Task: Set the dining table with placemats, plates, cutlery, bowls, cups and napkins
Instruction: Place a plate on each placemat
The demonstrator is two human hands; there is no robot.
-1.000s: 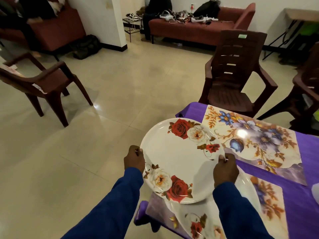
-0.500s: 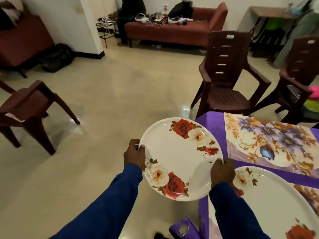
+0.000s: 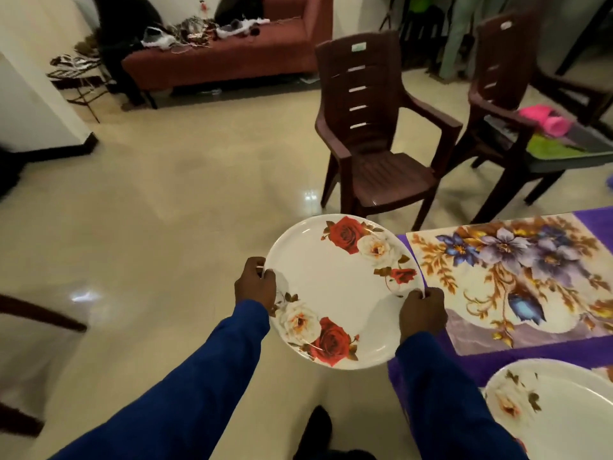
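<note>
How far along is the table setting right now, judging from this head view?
Early stage. Done: a floral placemat lies on the purple tablecloth, and one rose-patterned plate already sits on the table. In hand: the left hand and right hand grip opposite rims of a second rose plate, held off the table's corner, beside the bare placemat. Left: no cutlery, bowls, cups or napkins are visible on the table.

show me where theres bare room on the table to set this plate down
The floral placemat just right of the held plate is bare across its whole visible face. Nearer the person it is crowded: another plate fills the corner, leaving only a narrow strip of purple tablecloth between. Both the left hand and right hand grip the rim.
</note>
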